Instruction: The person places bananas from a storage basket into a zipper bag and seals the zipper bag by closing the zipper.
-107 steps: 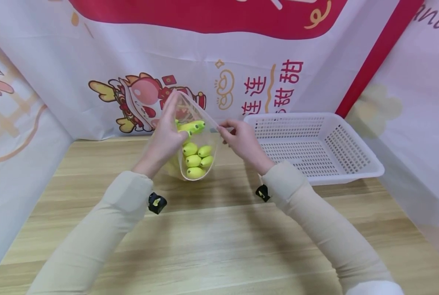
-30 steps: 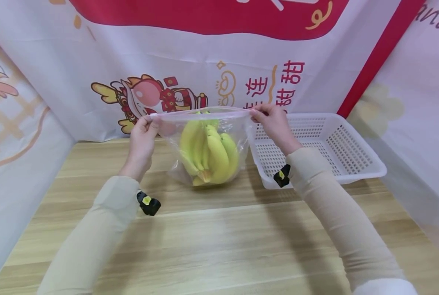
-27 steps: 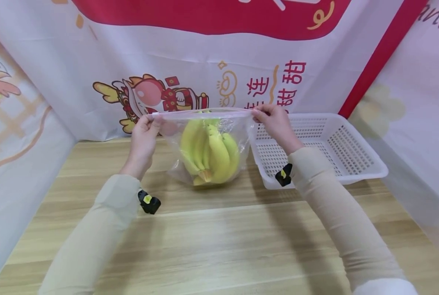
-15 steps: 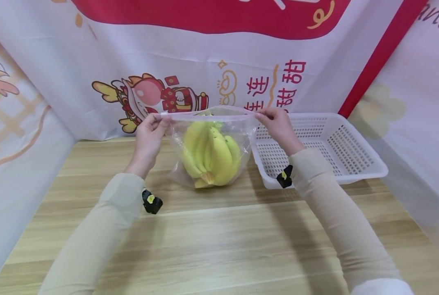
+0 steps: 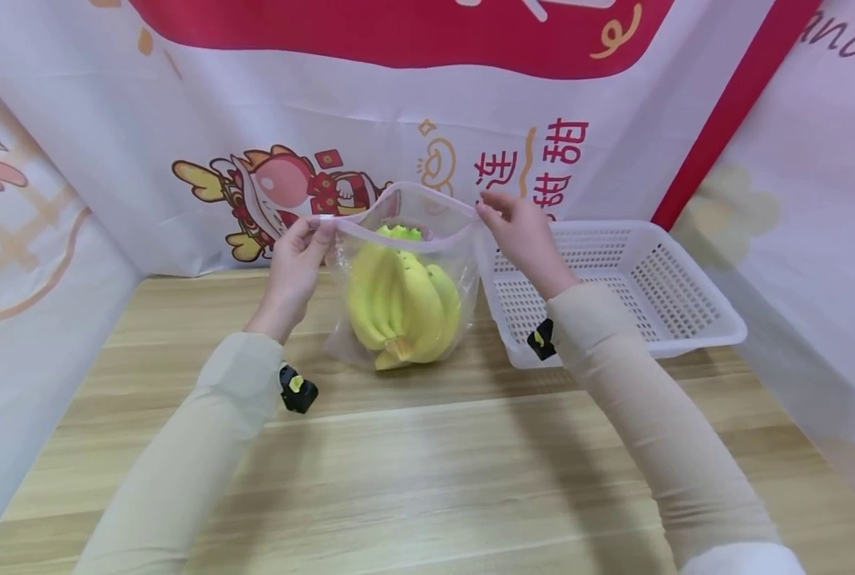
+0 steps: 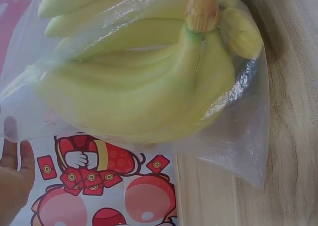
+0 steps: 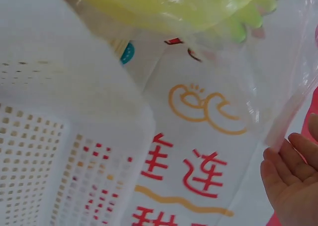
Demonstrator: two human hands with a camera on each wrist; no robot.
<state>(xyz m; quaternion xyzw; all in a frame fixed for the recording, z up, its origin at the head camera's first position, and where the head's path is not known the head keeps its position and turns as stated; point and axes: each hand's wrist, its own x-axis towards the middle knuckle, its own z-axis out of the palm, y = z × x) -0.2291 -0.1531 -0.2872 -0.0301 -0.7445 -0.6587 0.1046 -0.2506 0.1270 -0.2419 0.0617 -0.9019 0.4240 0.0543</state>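
Observation:
A clear zip bag (image 5: 341, 335) holds a bunch of yellow bananas (image 5: 416, 311), their green tips towards the bag's mouth. The mouth gapes, its pink-tinted rim bowed apart between my hands. My left hand (image 5: 294, 267) pinches the left top corner, right by the small white slider (image 5: 326, 217). At the right top corner, my right hand (image 5: 524, 239) touches the rim with its fingertips. In the right wrist view its fingers (image 7: 280, 171) are rather straight, the thumb apart from them. The left wrist view shows the banana stem (image 6: 202, 10) low in the bag.
A white perforated plastic basket (image 5: 714, 311) stands close to the right of the bag on the wooden table (image 5: 427, 479). Behind stands a printed white and red cloth (image 5: 312, 88), with more cloth along both sides. Black wrist cameras (image 5: 298, 389) sit below both hands.
Earlier, single banana tips faced me in a tilted bag; then the bag was held upright, its rim stretched nearly straight. Now the rim has bowed wide, and my right hand has shifted left, fingers loosened.

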